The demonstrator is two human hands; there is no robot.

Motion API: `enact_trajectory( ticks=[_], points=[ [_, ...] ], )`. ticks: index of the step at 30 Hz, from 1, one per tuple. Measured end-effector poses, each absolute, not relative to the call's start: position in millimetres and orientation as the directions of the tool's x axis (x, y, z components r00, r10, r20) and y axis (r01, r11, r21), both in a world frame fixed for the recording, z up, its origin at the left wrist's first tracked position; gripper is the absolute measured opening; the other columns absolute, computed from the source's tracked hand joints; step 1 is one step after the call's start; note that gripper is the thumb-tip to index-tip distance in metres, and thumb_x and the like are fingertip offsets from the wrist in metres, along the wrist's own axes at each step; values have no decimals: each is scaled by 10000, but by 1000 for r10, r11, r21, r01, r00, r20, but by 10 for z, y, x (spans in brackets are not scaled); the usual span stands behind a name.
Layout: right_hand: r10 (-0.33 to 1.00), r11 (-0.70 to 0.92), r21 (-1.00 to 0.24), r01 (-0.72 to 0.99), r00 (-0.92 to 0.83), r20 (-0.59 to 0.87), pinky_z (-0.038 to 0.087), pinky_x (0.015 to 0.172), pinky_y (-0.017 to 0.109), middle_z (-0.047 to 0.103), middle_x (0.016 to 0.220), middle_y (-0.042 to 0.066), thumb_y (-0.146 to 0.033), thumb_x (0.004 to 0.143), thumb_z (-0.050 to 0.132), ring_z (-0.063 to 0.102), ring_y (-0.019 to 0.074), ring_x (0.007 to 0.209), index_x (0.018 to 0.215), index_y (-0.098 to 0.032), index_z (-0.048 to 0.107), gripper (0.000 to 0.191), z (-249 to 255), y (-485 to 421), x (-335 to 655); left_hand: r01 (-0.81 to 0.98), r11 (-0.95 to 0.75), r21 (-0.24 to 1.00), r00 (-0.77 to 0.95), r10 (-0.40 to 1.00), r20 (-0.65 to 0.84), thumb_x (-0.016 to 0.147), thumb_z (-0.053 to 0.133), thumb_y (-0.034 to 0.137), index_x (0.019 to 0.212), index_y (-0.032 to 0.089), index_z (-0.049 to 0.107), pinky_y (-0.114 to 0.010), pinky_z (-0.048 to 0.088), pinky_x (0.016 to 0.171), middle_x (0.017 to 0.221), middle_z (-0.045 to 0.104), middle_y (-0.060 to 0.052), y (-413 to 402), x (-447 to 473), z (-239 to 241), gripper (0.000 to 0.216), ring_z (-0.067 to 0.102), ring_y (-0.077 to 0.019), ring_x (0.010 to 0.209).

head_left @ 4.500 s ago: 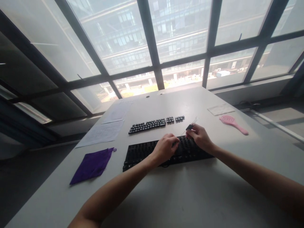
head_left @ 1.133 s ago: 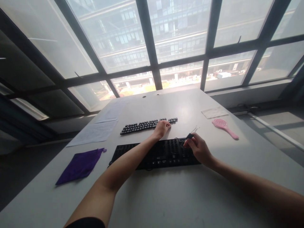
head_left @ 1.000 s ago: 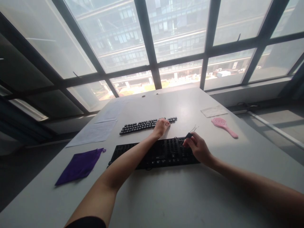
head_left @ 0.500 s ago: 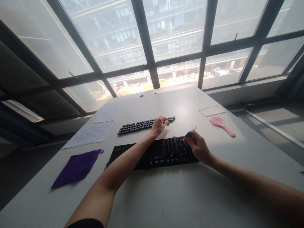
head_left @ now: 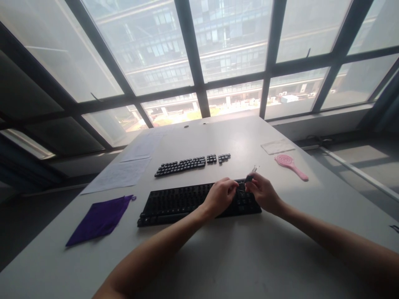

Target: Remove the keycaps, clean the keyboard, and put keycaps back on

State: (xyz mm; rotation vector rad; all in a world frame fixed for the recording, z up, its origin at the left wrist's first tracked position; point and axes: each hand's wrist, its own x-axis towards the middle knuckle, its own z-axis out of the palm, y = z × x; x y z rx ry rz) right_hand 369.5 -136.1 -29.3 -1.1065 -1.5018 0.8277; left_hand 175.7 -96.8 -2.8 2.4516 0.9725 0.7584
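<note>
A black keyboard (head_left: 177, 201) lies across the table in front of me; over much of it the keycaps appear to be off. My right hand (head_left: 263, 192) is closed on a keycap puller (head_left: 249, 178) with a dark grip and thin wire ends, above the keyboard's right end. Close beside it, my left hand (head_left: 220, 195) hovers over the same end with fingers pinched together; what they hold, if anything, is hidden. Behind the keyboard, loose black keycaps (head_left: 182, 165) stand in rows, with two smaller groups to their right.
A purple drawstring pouch (head_left: 98, 220) lies at the left, with paper sheets (head_left: 116, 175) beyond it. At the right are a pink hairbrush (head_left: 291, 167) and a flat, pale packet (head_left: 277, 146). Windows (head_left: 230, 41) rise behind the table (head_left: 199, 261).
My left hand has come back from the right-hand group of keycaps to the keyboard, beside my right hand. The right hand, still holding the puller, has barely moved.
</note>
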Motion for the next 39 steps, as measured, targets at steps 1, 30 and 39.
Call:
enact_trajectory(
  ticks=[1,30,39],
  points=[
    [941,338,-907,251,-51,336,420,581,289,560,677,-18,-260,943,522,546,165,627,880,-221,515,75,-284,-1364,3702,506,-680,530,608,717,340,903,543,124,978,178,712,-273,492,752,921,689,-55,-984,1759,-58,193,620,-164,795],
    [903,401,-860,317,21,429,451,610,298,611,715,1,-194,889,548,570,175,663,810,-204,557,80,-425,-1368,3663,438,-751,494,684,635,359,868,710,289,942,192,726,-307,497,819,934,654,-51,-957,1844,-232,123,613,-198,903],
    [845,466,-807,363,86,527,495,641,307,654,753,6,-227,903,572,636,184,684,864,-217,595,46,-399,-1370,3638,356,-704,615,600,676,427,855,733,257,1142,208,596,-313,510,806,939,664,-27,-984,1833,-217,323,627,-184,859]
  ],
)
